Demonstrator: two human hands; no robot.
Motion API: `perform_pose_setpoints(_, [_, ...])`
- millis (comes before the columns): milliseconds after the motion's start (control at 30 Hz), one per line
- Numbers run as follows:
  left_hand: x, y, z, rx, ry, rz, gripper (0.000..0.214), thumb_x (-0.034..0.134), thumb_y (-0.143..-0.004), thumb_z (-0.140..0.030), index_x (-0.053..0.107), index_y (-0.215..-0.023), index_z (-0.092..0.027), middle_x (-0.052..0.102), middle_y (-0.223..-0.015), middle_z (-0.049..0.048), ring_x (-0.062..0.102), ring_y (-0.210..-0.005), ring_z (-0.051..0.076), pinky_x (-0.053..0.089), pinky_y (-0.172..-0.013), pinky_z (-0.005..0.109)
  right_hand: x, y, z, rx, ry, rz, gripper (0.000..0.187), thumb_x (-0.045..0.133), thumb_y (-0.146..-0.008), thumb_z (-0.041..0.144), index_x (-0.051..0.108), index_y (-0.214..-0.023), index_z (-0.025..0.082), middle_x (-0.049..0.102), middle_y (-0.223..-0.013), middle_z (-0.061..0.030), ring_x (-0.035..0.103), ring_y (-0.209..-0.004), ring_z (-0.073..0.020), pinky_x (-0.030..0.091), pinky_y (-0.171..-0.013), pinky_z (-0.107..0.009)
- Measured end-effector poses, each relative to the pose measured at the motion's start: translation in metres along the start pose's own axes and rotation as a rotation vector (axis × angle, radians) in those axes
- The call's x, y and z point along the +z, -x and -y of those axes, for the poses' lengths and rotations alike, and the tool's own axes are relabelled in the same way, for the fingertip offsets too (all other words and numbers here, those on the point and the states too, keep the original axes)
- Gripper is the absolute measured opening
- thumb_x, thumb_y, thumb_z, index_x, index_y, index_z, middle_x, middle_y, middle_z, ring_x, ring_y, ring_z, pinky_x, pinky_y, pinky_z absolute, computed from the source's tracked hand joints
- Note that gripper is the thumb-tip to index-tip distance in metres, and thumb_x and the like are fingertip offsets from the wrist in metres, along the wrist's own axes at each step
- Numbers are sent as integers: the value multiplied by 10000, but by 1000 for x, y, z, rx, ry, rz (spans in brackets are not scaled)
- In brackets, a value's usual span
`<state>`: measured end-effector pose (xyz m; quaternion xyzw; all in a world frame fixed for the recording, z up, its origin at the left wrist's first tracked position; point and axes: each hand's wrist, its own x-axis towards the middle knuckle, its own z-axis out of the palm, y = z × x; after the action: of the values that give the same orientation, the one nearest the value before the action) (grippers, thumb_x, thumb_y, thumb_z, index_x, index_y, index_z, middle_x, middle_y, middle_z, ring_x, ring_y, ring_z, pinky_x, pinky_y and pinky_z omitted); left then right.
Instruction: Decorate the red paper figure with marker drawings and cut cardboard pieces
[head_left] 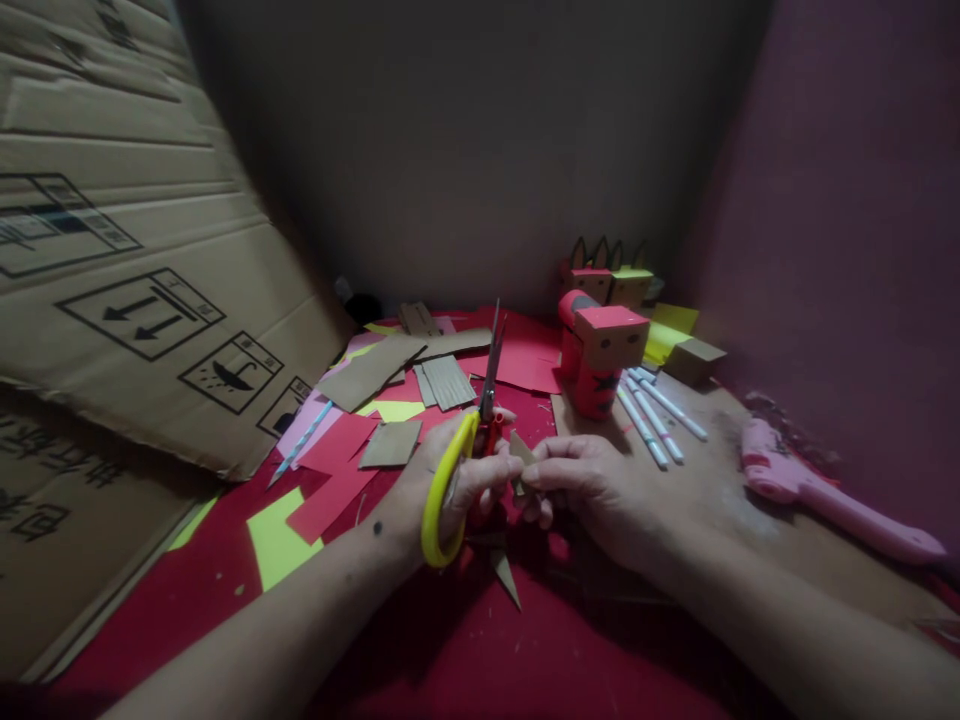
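A pair of scissors (451, 490) with a yellow handle hangs on my left hand (469, 475), its slightly parted blades pointing away from me. The thumb and fingertips of that hand also touch a small cardboard piece (520, 449). From the other side, my right hand (589, 480) pinches this piece between thumb and fingers. Something red with a tube-like end (498, 424) shows by the left fingers; I cannot make out what it is. Below the hands, a pointed cardboard scrap (505, 578) lies on the red cloth (585, 640).
Cardboard pieces (375, 370) and coloured paper (334, 490) cover the left side, near a pencil (304, 440) and a large carton (150, 250). To the right are a red cardboard figure (600, 350), several white markers (652, 420) and a pink glue gun (832, 495).
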<state>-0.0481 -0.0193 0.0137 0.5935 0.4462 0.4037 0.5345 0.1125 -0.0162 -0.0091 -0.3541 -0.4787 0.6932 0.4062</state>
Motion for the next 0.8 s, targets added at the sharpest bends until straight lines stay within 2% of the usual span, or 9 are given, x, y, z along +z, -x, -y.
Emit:
perform_pose_setpoints(167, [0,3,-8,19,-58,83,178,661,-700,-267,518,-634,-183,517,-506,-36,482,-464,105,394,-500,253,0,2,5,50,61,12,76,681,-560,148,618,-582,185,578,-542,26,505,-520,-107,352,-526,-255])
perform_pose_setpoints(367, [-3,7,-14,89,-118,130,225,663,-714,-278,492,-600,-187,502,-481,-35,474,-464,105,371,-475,237,-3,2,10,51,147,37,51,641,-537,138,609,-517,173,548,-478,26,465,-484,-100,318,-505,-253])
perform_pose_setpoints(467, [-4,6,-11,99,-164,50,161,623,-797,-336,587,-771,-180,535,-519,-32,502,-472,116,409,-487,244,-4,3,14,-26,142,-3,71,663,-578,136,624,-529,168,554,-491,29,459,-497,-96,326,-525,-252])
perform_pose_setpoints(567, [-4,1,-4,188,-274,-126,237,559,-860,-329,607,-1048,-192,571,-591,-29,522,-485,120,436,-497,242,-3,5,21,-148,31,-75,19,690,-625,159,681,-610,166,614,-585,8,519,-584,-116,392,-611,-267])
perform_pose_setpoints(600, [-5,0,-1,233,-310,-181,258,555,-857,-305,603,-1088,-202,580,-614,-24,530,-495,123,439,-495,241,-4,6,24,-188,-19,-94,16,705,-633,173,702,-647,166,639,-627,-1,540,-621,-125,412,-648,-274])
perform_pose_setpoints(667, [-7,-2,6,294,-345,-207,284,577,-829,-264,613,-1108,-228,626,-689,2,579,-557,150,460,-509,250,-6,4,28,-261,-103,-120,85,744,-632,201,731,-709,169,673,-691,-12,561,-665,-132,433,-695,-279])
perform_pose_setpoints(733, [-10,-1,12,365,-400,-173,470,653,-753,-197,583,-1215,-245,689,-955,54,652,-840,212,526,-726,302,-9,1,31,-323,-154,-143,134,779,-619,220,748,-741,173,691,-717,-14,565,-669,-131,442,-694,-271])
perform_pose_setpoints(800, [-13,2,17,456,-562,-146,516,572,-803,-178,517,-1313,-237,665,-1156,93,636,-1010,246,521,-862,353,-12,-2,33,-370,-184,-177,164,795,-616,226,760,-768,176,708,-745,-19,577,-684,-131,445,-675,-256])
